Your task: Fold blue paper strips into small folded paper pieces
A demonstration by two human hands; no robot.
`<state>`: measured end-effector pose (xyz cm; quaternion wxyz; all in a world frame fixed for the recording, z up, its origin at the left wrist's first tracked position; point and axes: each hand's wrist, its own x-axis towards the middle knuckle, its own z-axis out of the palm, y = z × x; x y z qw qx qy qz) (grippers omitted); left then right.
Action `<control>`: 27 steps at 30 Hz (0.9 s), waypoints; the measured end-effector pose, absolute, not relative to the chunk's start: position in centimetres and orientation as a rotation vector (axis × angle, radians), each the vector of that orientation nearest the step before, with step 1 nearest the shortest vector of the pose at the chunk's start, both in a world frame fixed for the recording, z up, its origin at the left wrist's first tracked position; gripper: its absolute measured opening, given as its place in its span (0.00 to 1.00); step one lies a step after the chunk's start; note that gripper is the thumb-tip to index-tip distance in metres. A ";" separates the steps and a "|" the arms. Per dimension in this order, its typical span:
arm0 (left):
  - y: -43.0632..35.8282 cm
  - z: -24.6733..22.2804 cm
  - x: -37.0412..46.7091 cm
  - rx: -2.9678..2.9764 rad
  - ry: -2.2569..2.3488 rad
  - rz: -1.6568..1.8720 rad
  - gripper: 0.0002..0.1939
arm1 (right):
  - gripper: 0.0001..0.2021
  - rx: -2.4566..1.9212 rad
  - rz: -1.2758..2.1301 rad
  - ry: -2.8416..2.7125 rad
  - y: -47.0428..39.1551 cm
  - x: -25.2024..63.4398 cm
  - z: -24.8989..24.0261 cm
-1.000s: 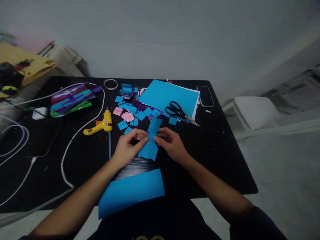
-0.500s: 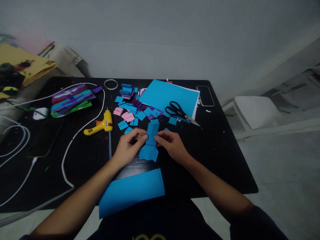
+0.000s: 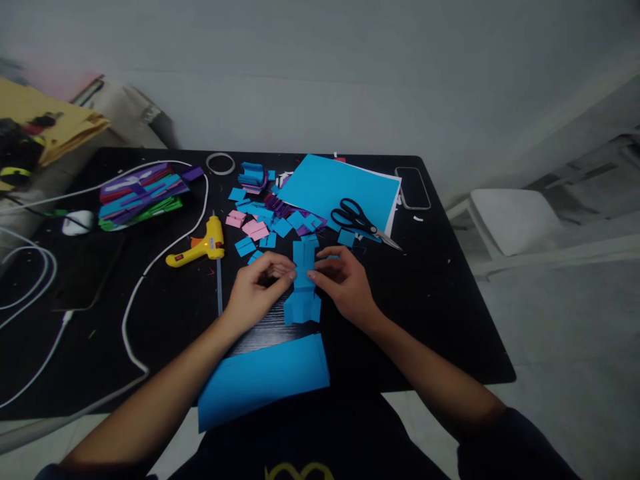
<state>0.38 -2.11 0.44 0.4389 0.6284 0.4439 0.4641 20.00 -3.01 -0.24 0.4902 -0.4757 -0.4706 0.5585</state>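
Observation:
A creased blue paper piece, narrow above and flared at its lower end, stands between my hands over the black table. My left hand is closed at its left edge, thumb and fingertips against the paper. On the opposite edge, my right hand has its thumb tip on the paper and its index finger curved a little above; its other fingertips are partly hidden. Just beyond my hands lie small blue paper squares and pink ones. A folded blue sheet lies near my body.
Black-handled scissors rest partly on a large blue sheet. A yellow glue gun with its stick lies to the left, inside a looping white cable. Phones, a tape ring and a coloured paper bundle lie around.
The blue paper piece has turned slightly, its flared end shifting right and its top left. My right index finger has lifted a little from the paper's edge. The view has moved slightly.

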 end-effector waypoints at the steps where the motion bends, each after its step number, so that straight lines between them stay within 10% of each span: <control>1: -2.1 0.5 0.3 1.578 1.102 1.149 0.05 | 0.17 -1.152 1.329 -1.151 -3.1 20.0 -0.1; 21: -2.5 0.6 0.1 1.731 1.165 1.195 0.08 | 0.08 -1.158 1.156 -1.288 -3.9 20.0 0.3; 27: -2.6 0.7 0.4 1.585 1.180 1.239 0.10 | 0.21 -1.151 1.295 -1.261 -3.8 19.9 0.6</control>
